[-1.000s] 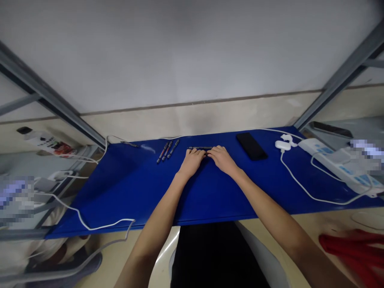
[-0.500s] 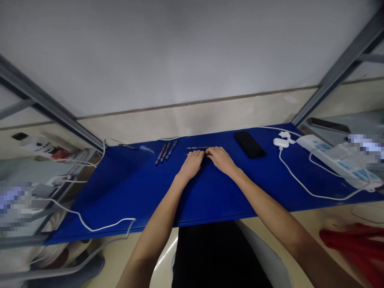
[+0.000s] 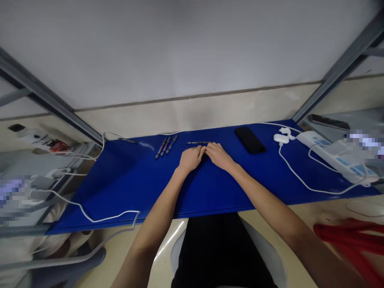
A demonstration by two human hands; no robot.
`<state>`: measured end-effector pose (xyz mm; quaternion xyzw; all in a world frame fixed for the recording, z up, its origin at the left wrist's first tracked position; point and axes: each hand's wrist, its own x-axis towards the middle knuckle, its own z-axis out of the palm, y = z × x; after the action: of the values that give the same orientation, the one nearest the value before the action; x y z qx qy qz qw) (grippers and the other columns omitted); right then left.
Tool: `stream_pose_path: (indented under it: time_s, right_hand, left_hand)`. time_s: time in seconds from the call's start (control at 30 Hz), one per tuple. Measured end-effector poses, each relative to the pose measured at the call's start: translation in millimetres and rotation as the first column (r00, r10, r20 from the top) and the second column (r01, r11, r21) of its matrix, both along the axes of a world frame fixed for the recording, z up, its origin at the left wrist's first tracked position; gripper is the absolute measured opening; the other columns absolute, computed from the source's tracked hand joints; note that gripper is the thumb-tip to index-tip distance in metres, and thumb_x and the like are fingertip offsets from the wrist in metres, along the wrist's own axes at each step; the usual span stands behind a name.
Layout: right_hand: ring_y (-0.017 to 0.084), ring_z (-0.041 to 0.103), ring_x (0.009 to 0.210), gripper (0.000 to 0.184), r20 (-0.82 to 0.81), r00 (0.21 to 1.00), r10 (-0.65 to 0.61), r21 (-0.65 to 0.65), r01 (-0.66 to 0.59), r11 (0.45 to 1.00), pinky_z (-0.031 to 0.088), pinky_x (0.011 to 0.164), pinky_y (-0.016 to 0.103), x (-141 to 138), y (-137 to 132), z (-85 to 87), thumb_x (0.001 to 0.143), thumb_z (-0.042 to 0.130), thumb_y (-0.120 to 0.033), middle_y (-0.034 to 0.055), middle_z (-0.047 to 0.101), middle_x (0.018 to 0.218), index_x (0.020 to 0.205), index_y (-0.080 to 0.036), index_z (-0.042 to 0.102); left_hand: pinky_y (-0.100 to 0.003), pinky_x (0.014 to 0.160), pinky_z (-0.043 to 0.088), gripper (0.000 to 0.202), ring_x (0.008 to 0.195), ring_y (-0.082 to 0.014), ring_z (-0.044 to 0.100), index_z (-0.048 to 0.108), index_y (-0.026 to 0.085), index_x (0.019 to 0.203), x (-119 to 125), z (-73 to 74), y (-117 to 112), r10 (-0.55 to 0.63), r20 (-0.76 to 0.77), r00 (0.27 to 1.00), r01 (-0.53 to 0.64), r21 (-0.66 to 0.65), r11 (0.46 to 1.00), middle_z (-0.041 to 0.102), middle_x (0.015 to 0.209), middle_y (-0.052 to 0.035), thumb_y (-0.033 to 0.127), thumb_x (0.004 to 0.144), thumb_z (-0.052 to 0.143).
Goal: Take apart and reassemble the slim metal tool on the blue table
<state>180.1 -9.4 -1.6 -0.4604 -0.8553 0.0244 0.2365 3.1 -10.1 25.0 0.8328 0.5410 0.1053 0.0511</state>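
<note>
My left hand (image 3: 191, 159) and my right hand (image 3: 219, 155) meet fingertip to fingertip low over the middle of the blue desk (image 3: 132, 188). Both are closed around a thin dark pen, now almost wholly hidden by the fingers. Just behind the hands lies another pen (image 3: 196, 143), sideways, its right end close to my right fingers. To the left, three capped pens rest side by side at a slant: one with a red section (image 3: 161, 148), a middle one (image 3: 165, 146) and a right one (image 3: 172, 144).
A black phone (image 3: 250, 140) lies right of my hands. Farther right are a white earbud case (image 3: 281, 139), a cable and a white power strip (image 3: 336, 158). Another pen (image 3: 127, 140) lies at the back left. A white cable (image 3: 114, 218) crosses the front left edge.
My fingers have drawn closer together, covering the held pen whose tip and dark part showed before. The whole view has shifted slightly; the other pens and the phone stay put.
</note>
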Motion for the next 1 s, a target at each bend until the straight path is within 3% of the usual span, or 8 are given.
stream_pose_path:
  time_s: [0.3,0.63,0.77,0.87,1.0]
  right_hand:
    - [0.028,0.059,0.099,0.018,-0.009,1.0,-0.02,0.085,0.02,0.996,0.042,0.087,0.041,-5,-6,2.5,0.105,0.052,-0.025,0.0129,0.071,0.104,0.105,-0.018,0.069]
    - [0.027,0.06,0.092,0.027,-0.088,0.992,-0.088,0.104,0.097,0.99,0.041,0.084,0.039,-3,-6,3.9,0.107,0.041,-0.02,0.0115,0.071,0.097,0.093,-0.02,0.064]
    - [0.027,0.061,0.095,0.022,-0.109,0.987,-0.119,0.111,0.131,0.985,0.041,0.089,0.041,3,-5,7.0,0.106,0.045,-0.019,0.01,0.074,0.102,0.1,-0.02,0.066]
    - [0.028,0.062,0.101,0.021,-0.134,0.984,-0.12,0.126,0.137,0.982,0.038,0.098,0.044,6,-3,6.7,0.105,0.047,-0.019,0.0077,0.075,0.103,0.1,-0.023,0.067]
    - [0.027,0.063,0.107,0.024,-0.148,0.984,-0.097,0.122,0.116,0.986,0.037,0.103,0.045,7,-1,5.5,0.105,0.046,-0.017,0.0069,0.076,0.107,0.102,-0.024,0.068]
  left_hand:
    - [-0.037,0.08,0.053,0.061,0.094,-0.031,0.076,0.072,0.022,0.113,-1,0.1,2,0.091,-0.01,0.996,-0.091,-0.043,0.995,0.079,0.1,-0.0133,0.05,0.11,0.018]
    - [-0.036,0.079,0.053,0.064,0.095,-0.0301,0.076,0.073,0.022,0.114,-3,-3.3,4,0.118,-0.014,0.993,-0.118,-0.042,0.992,0.079,0.1,-0.0132,0.051,0.11,0.017]
    - [-0.031,0.077,0.05,0.054,0.092,-0.0259,0.074,0.071,0.024,0.109,-8,-5.6,7,-0.006,0.028,1.0,0.007,-0.019,1.0,0.078,0.097,-0.0084,0.053,0.11,0.025]
    - [-0.029,0.079,0.048,0.038,0.095,-0.0221,0.073,0.066,0.025,0.116,-9,-9.4,9,-0.153,0.079,0.985,0.152,0.021,0.988,0.077,0.103,-0.0055,0.041,0.111,0.032]
    - [-0.03,0.086,0.049,0.031,0.105,-0.0214,0.067,0.062,0.022,0.121,-6,-15.8,11,-0.176,0.106,0.979,0.169,0.066,0.983,0.072,0.114,-0.0077,0.023,0.109,0.033]
